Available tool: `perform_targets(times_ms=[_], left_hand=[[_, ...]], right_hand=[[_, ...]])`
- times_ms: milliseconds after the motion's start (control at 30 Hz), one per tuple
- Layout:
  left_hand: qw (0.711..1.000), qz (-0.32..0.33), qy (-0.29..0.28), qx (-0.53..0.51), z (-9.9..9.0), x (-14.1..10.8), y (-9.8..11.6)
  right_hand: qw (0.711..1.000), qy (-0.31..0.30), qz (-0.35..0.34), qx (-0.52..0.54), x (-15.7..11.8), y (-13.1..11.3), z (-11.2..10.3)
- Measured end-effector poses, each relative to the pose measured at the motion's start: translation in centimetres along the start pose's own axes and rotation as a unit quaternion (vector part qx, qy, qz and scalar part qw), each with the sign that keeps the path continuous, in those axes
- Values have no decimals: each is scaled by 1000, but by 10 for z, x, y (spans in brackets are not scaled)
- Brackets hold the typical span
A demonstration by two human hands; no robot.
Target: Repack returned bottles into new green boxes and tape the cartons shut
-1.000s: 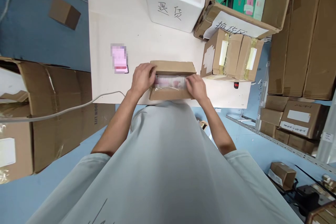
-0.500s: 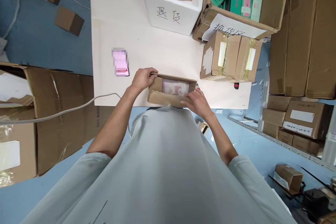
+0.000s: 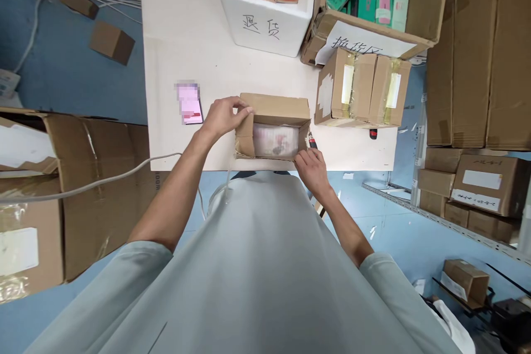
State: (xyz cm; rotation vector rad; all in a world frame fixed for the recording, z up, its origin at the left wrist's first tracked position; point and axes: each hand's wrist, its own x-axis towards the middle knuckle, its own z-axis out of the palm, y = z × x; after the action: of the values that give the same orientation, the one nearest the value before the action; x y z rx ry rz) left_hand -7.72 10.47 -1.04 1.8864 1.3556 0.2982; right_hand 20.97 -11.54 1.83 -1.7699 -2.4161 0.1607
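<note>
A small cardboard box [image 3: 274, 104] sits at the table's near edge with its top flaps spread. Inside lies a pale pinkish package [image 3: 276, 141], its print too blurred to read. My left hand [image 3: 226, 116] pinches the box's left side near the far corner, thumb over the flap. At the near right corner, my right hand [image 3: 312, 168] has its fingers closed on the cardboard edge. Just beyond those fingers is a red-and-black tool [image 3: 312, 141], partly hidden; I cannot tell whether the hand touches it. A phone [image 3: 189, 104] with a lit screen lies left of the box.
Behind stand a white foam bin [image 3: 265, 25] with booklets and a large open carton [image 3: 373, 38] holding green boxes. Two taped cartons [image 3: 360, 88] stand at right, near a small red-and-black item [image 3: 373, 134]. A cable [image 3: 103, 177] crosses at left beside stacked cartons [image 3: 95, 193].
The far flap has swung up and back, exposing more of the package. My left hand has turned along the box's left side, and my right hand has shifted to the near right corner.
</note>
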Motion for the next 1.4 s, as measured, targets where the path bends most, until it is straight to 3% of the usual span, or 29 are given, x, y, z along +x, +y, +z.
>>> perform_targets(times_ms=[100, 200, 400, 500, 600, 667, 767, 933, 1033, 1233, 1400], left_hand=[[1000, 10, -13, 5, 4, -2, 11], [999, 22, -14, -45, 11, -3, 9], [979, 3, 46, -197, 15, -2, -46], [982, -26, 75, -174, 18, -16, -72], [989, -20, 124, -81, 24, -34, -80], [991, -2, 132, -37, 29, -44, -74], [994, 10, 97, -55, 43, -54, -55], [992, -41, 92, -74, 64, -63, -21], [991, -72, 96, -55, 61, -64, -12], [992, -89, 80, -32, 39, -70, -14], [995, 7, 98, 28, 43, -65, 9]], right_hand=[[1000, 26, -1, -8, 0, 8, 7], [999, 37, 7, -6, -3, 14, 21], [998, -26, 51, -21, -22, 24, 53], [995, -73, 63, -26, -32, 24, 59], [995, -91, 31, -3, -35, 24, 58], [996, -83, 45, -1, -32, 25, 56], [993, -68, 94, -19, -22, 29, 58], [987, -81, 133, -35, -1, 35, 66], [988, -68, 135, -32, 5, 33, 69], [992, -53, 118, -6, 10, 16, 73], [992, -34, 123, -1, 18, 12, 73]])
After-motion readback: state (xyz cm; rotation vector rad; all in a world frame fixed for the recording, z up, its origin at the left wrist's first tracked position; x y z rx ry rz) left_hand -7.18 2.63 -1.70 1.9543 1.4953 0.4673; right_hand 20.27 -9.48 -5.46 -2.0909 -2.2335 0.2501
